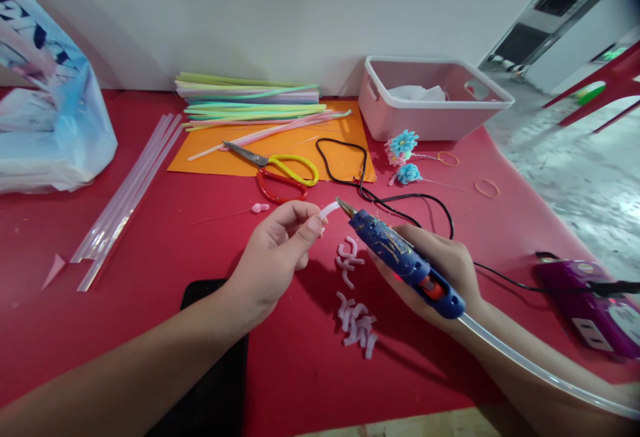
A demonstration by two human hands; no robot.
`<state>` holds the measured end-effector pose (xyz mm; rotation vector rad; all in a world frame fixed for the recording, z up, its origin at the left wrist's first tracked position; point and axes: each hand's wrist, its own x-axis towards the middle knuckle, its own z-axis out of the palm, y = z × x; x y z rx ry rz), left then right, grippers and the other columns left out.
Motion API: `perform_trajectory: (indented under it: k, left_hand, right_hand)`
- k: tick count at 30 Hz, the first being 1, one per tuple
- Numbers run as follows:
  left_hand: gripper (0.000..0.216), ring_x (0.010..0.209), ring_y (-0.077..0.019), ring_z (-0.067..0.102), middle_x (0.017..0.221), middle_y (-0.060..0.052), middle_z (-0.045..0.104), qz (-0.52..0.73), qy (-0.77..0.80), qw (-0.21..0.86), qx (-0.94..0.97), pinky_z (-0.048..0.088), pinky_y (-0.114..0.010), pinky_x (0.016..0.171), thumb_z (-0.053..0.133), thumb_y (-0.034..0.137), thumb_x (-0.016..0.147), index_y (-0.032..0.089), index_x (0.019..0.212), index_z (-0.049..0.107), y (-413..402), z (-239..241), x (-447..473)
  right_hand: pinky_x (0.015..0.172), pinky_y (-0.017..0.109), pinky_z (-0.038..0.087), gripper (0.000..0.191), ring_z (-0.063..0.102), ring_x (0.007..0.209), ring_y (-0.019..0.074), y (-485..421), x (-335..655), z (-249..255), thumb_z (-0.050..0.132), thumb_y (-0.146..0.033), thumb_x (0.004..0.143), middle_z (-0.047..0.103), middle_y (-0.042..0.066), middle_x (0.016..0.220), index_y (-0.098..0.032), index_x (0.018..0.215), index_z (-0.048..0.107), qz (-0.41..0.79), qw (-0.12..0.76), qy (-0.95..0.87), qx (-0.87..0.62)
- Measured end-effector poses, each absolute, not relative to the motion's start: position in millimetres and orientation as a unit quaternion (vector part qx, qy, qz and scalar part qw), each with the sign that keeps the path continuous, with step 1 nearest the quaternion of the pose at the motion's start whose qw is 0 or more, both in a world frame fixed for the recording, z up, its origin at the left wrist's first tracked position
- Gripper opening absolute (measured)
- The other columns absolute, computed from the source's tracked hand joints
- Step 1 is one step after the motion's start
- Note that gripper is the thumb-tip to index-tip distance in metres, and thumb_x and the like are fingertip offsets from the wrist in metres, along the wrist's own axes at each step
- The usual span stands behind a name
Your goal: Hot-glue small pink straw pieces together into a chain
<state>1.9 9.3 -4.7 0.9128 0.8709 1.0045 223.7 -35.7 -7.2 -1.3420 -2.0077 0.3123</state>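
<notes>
Between the thumb and fingers of my left hand (280,257) is a short pale pink piece of pipe cleaner (329,210), its free end pointing right. My right hand (445,264) grips a blue hot glue gun (395,250), whose metal nozzle is at the tip of that piece; whether they touch I cannot tell. A long clear glue stick (540,377) runs out of the gun's back over my right forearm. Below the hands, several curved pale pink pipe cleaner pieces (356,320) lie in two loose groups on the red table (300,384).
Scissors (287,169) with yellow and red handles rest on orange card (210,150), near bundled pipe cleaners (250,100). Blue fuzzy flowers (409,174) lie before a pink basket (430,117). A black cord (445,207) crosses the table near a purple power strip (585,304). Clear glue sticks (130,197) lie left.
</notes>
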Motion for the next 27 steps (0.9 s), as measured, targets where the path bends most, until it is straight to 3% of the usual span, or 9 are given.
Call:
perform_trajectory:
  k: [17,27]
  left_hand:
    - [0.016,0.049,-0.0037,0.034,0.07,0.005,0.053,0.459,0.409,0.683,0.394,0.029,-0.016,0.045,0.077,0.031,0.082,0.019,0.081,0.067,9.6,-2.4,1.3]
    - [0.015,0.051,-0.0053,0.029,0.068,0.006,0.049,0.454,0.401,0.681,0.412,0.028,-0.017,0.046,0.074,0.03,0.086,0.019,0.079,0.066,9.0,-2.6,1.9]
  right_hand:
    - [0.054,0.025,0.043,0.014,0.053,0.056,0.013,-37.0,223.4,-6.0,0.066,-0.022,0.083,0.06,-0.002,0.071,-0.024,0.094,0.058,0.124,0.34,-0.78,-0.51]
    - [0.053,0.024,0.041,0.012,0.054,0.056,0.0122,-35.5,222.8,-6.1,0.067,-0.022,0.086,0.062,-0.002,0.071,-0.024,0.094,0.059,0.113,0.341,-0.788,-0.5]
